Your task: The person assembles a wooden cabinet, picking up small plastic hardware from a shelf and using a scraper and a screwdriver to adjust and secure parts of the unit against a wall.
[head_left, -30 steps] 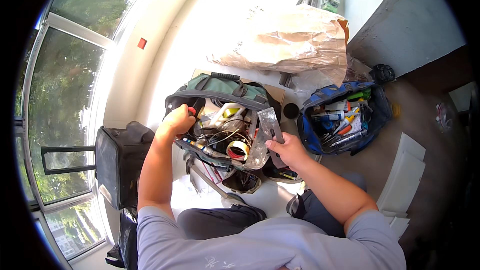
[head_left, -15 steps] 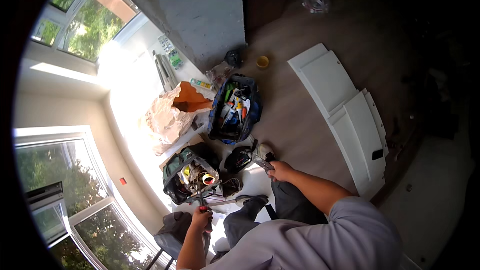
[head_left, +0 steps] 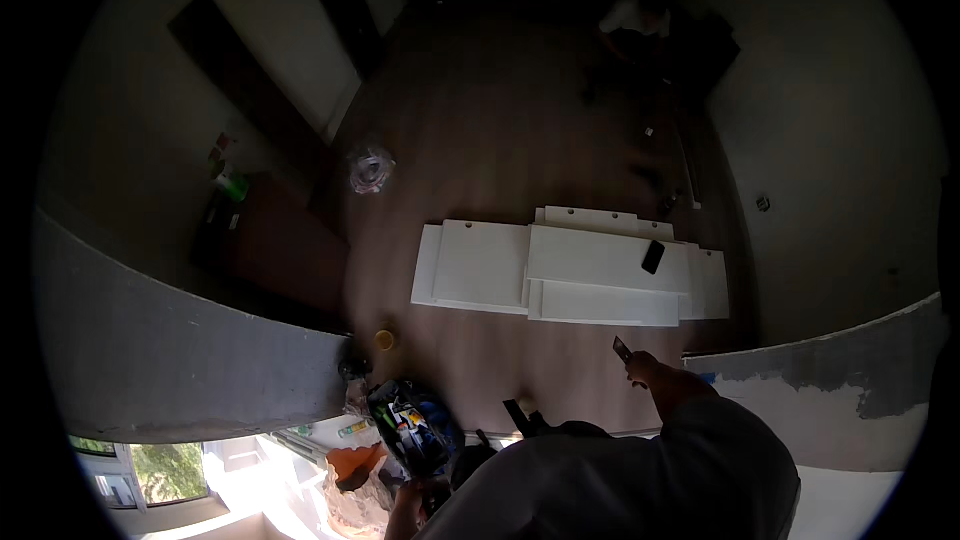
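Note:
My right hand (head_left: 645, 370) is closed round a flat grey tool (head_left: 622, 348) with a slanted end, resembling a utility knife. It is held out in front of the stacked white boards (head_left: 480, 260). A dark phone (head_left: 653, 257) lies on top of the boards. Low in the picture, my left hand (head_left: 408, 502) is partly in shadow and looks closed on a dark tool, whose red handle showed half a second ago. Beyond that hand stands a blue-black tool bag (head_left: 440, 430), full of tools with coloured handles.
Torn brown paper (head_left: 355, 510) lies left of the bag. A yellow round container (head_left: 384, 340) and a clear plastic bundle (head_left: 372, 170) are on the floor. Dark panels (head_left: 250, 80) lean at the left wall. Another person (head_left: 636, 25) is at the far right. Grey walls (head_left: 200, 360) flank the opening.
The view has swung right, from the windows to the room with the boards. My right hand has moved out toward the boards with its tool. My left hand has dropped to the lower edge.

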Available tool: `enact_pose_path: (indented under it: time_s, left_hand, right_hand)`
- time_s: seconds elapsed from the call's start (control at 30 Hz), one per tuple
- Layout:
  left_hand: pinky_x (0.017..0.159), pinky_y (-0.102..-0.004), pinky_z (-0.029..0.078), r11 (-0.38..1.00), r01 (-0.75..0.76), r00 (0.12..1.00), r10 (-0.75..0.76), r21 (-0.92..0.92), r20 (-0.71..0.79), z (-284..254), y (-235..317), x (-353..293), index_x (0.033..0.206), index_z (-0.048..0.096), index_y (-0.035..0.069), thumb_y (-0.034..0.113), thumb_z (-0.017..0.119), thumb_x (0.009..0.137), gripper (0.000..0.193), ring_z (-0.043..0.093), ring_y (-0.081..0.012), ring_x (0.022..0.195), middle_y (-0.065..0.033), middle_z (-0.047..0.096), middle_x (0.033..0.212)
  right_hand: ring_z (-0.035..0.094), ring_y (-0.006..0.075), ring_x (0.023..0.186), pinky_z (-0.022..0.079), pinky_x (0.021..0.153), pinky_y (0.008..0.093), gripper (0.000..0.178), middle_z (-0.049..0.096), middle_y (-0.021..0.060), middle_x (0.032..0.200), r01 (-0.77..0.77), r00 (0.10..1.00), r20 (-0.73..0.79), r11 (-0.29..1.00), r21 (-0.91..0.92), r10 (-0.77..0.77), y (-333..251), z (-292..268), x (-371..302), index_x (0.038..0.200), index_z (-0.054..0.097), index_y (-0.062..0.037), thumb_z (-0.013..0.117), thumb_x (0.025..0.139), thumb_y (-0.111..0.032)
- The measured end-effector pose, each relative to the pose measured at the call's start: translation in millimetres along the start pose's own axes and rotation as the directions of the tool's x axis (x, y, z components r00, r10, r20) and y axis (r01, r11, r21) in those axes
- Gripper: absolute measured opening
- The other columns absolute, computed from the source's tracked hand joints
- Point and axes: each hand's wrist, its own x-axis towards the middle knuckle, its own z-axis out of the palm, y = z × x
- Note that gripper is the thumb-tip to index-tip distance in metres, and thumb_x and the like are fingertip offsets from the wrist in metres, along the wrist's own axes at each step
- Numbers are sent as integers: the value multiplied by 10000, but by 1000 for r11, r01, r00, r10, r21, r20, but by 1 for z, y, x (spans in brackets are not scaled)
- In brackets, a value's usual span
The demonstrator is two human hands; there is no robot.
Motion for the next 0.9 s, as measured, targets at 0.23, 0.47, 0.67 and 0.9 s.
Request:
enact_pose_path:
  time_s: [0.23, 0.47, 0.67, 0.9]
  left_hand:
    - [680, -504, 543, 997, 18, 990, -28, 72, 137, -76, 87, 116, 939, 670, 56, 244, 615, 933, 196, 669, -358, 769, -177, 674, 844]
    - [573, -466, 511, 998, 36, 981, -45, 53, 187, -164, 232, 270, 959, 616, 49, 213, 575, 972, 169, 633, -303, 659, -144, 624, 763]
    - [482, -433, 484, 999, 50, 981, -45, -21, 188, -279, 326, 409, 977, 570, 44, 186, 541, 1005, 147, 602, -256, 564, -117, 580, 693]
    - [421, -367, 453, 972, -114, 985, 137, -205, 102, -398, 600, 538, 972, 515, 55, 139, 550, 1000, 95, 553, -181, 513, -76, 551, 704]
  right_hand:
    - [707, 269, 1007, 586, 837, 439, 332, 750, 36, 1071, -77, 995, -44, 975, 210, 88, -26, -29, 30, 1044, 787, -199, 728, 885, -484]
    - [765, 217, 777, 621, 684, 364, 184, 761, 67, 930, -277, 947, 208, 288, 917, 246, -62, -190, 62, 1061, 702, -69, 677, 954, -217]
    - [762, 261, 704, 637, 591, 375, 212, 733, 133, 832, 10, 819, 233, -420, 907, 524, -24, -313, 63, 1101, 610, 31, 660, 961, -119]
    - [758, 249, 802, 634, 647, 381, 194, 753, 158, 962, -244, 845, 347, -284, 927, 406, 16, -372, 125, 1135, 624, -10, 596, 992, -139]
